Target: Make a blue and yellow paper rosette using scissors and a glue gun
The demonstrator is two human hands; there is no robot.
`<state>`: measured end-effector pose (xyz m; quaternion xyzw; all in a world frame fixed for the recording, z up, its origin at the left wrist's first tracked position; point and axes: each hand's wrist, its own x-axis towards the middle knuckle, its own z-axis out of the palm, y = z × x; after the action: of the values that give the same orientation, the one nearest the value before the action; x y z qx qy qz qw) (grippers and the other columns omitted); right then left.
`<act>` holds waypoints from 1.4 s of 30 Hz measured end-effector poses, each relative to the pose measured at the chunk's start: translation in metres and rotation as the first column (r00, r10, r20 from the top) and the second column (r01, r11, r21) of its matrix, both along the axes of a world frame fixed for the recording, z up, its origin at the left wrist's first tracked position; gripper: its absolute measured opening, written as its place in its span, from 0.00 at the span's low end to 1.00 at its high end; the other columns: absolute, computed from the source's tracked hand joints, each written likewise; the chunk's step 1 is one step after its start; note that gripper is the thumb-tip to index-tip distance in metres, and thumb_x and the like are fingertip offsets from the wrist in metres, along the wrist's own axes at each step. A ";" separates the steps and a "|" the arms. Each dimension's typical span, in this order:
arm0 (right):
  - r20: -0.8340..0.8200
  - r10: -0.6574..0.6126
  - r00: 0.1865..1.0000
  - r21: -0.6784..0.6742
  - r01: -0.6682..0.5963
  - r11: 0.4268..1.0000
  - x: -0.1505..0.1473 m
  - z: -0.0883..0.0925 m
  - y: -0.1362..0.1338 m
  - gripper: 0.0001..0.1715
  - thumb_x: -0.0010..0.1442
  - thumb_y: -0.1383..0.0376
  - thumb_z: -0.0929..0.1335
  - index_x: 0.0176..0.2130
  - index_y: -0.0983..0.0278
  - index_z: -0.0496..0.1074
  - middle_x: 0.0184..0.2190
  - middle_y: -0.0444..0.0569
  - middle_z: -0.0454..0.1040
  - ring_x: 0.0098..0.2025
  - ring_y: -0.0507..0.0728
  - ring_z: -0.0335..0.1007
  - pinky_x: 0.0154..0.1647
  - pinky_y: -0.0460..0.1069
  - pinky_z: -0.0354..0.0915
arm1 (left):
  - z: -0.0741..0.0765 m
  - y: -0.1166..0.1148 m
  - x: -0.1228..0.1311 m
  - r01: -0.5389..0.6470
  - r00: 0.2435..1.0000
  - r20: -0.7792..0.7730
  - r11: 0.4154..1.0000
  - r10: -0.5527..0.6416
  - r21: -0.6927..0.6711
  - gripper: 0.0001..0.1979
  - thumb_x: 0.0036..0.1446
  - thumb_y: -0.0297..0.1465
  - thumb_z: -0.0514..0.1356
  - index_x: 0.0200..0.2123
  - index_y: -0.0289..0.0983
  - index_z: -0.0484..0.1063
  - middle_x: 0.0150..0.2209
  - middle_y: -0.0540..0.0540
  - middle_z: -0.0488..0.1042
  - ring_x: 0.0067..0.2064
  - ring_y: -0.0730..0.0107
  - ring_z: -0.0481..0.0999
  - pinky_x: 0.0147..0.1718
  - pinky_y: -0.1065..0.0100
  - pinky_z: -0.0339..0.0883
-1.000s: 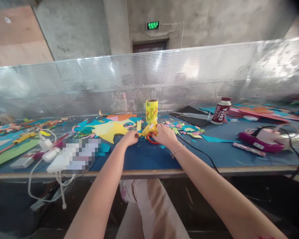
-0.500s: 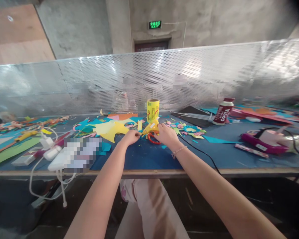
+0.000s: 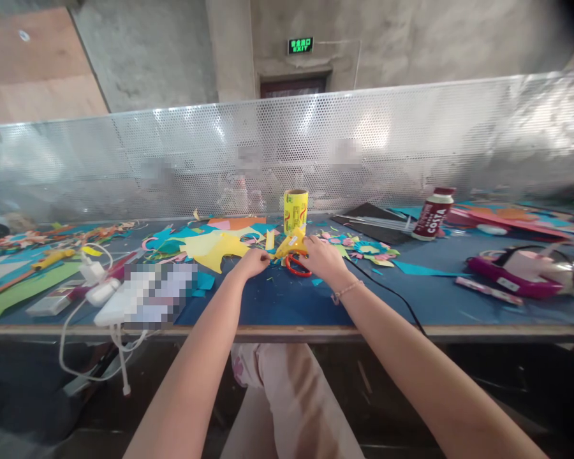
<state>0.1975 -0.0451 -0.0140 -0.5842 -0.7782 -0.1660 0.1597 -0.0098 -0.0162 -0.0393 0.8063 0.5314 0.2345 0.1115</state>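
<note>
My right hand [image 3: 323, 256] grips a yellow glue gun [image 3: 293, 243].
My left hand [image 3: 254, 262], pinched closed, contents unclear, should hold steady.

Yellow glue gun [image 3: 293, 245] looks like smooth plastic with a bit of shine, same deal with the red loop handle [image 3: 302, 274], while the yellow paper [image 3: 210, 250] is pretty matt. The screen [image 3: 186, 166] is shiny perforated metal, the wall [image 3: 157, 44] rough dull concrete, and the table edge [image 3: 296, 331] seems like bare wood.
</note>
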 end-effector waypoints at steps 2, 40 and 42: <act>-0.003 0.011 1.000 -0.001 -0.011 1.000 0.001 -0.001 0.001 0.18 0.59 0.60 0.60 0.46 0.66 0.66 0.45 0.54 0.70 0.40 0.58 0.70 0.35 0.48 0.61 | 0.000 0.000 0.000 0.002 1.000 0.001 1.000 -0.002 0.005 0.09 0.50 0.25 0.54 0.26 0.34 0.75 0.28 0.46 0.77 0.31 0.66 0.73 0.31 0.69 0.61; -0.001 0.043 0.999 -0.049 -0.043 0.998 0.003 0.003 -0.001 0.19 0.58 0.63 0.60 0.48 0.65 0.66 0.47 0.55 0.70 0.42 0.57 0.69 0.38 0.48 0.62 | 0.000 -0.001 -0.001 0.000 0.999 0.041 1.000 0.000 0.000 0.08 0.50 0.26 0.54 0.27 0.34 0.74 0.28 0.46 0.77 0.32 0.66 0.74 0.32 0.70 0.63; 0.005 0.037 0.999 -0.046 -0.036 0.998 0.003 0.003 -0.001 0.18 0.59 0.62 0.60 0.48 0.65 0.66 0.46 0.55 0.70 0.42 0.57 0.69 0.37 0.48 0.62 | 0.000 -0.001 -0.001 0.000 0.999 0.039 1.000 0.000 -0.001 0.08 0.50 0.26 0.55 0.26 0.34 0.74 0.28 0.45 0.76 0.31 0.66 0.74 0.31 0.70 0.63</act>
<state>0.2000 -0.0464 -0.0105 -0.5730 -0.7928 -0.1467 0.1470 -0.0104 -0.0168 -0.0391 0.8016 0.5291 0.2500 0.1222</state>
